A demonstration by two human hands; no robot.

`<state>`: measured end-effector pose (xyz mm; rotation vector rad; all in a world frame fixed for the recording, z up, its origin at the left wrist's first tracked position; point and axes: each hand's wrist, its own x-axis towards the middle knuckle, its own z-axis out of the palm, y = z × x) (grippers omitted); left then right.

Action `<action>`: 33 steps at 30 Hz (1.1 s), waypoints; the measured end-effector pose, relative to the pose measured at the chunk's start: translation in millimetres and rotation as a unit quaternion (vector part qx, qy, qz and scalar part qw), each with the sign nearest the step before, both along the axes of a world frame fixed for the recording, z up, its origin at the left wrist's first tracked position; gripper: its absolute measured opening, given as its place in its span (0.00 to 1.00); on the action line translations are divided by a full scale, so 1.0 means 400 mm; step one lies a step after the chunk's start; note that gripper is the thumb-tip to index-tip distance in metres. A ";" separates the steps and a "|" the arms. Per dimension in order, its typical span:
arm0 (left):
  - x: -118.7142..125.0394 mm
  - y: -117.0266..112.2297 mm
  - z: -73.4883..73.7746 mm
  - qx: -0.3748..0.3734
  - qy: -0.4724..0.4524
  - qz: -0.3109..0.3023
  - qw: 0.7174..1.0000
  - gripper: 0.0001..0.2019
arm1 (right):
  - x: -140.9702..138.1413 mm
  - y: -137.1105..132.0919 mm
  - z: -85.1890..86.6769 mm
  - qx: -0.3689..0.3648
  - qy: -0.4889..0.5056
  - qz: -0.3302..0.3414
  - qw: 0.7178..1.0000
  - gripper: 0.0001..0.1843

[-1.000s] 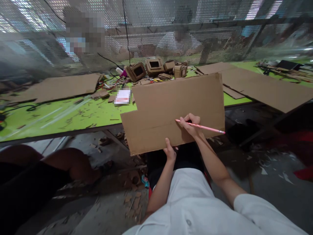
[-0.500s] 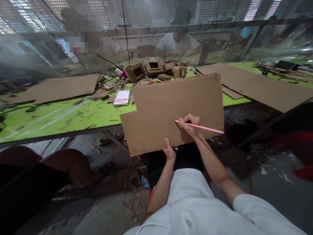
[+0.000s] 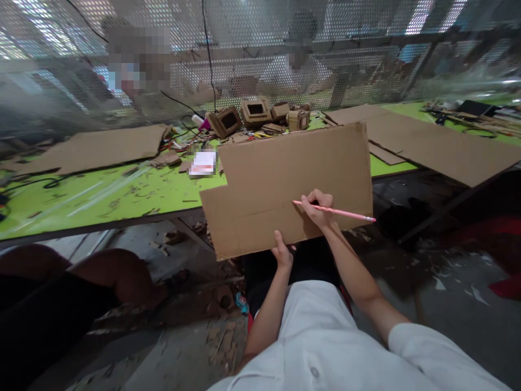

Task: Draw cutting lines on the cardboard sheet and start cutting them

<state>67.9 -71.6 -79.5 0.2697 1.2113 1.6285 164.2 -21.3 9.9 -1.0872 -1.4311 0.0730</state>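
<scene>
A large brown cardboard sheet [image 3: 260, 179] with a notch at its upper left corner leans tilted between my lap and the table edge. My left hand [image 3: 281, 254] grips its bottom edge, thumb on top and the other fingers mostly hidden beneath. In my right hand [image 3: 318, 209] is a pink pencil [image 3: 350, 214], its tip at the middle of the sheet and its back end pointing right. A faint line runs across the cardboard to the left of the tip.
Behind the sheet stands a green table [image 3: 101, 198] strewn with scraps. Small cardboard boxes [image 3: 255, 111] sit at its back. Flat cardboard [image 3: 443, 141] lies right, another piece [image 3: 109, 146] left. A perforated screen [image 3: 244, 54] rises behind. Another person's leg [image 3: 118, 274] is at lower left.
My right hand and the pencil have shifted slightly to the right across the cardboard. My left hand and the sheet stay in place.
</scene>
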 end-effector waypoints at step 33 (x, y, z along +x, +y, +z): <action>0.002 0.001 -0.008 -0.008 0.032 0.024 0.999 0.15 | 0.006 0.003 -0.009 -0.024 0.048 0.022 0.998 0.18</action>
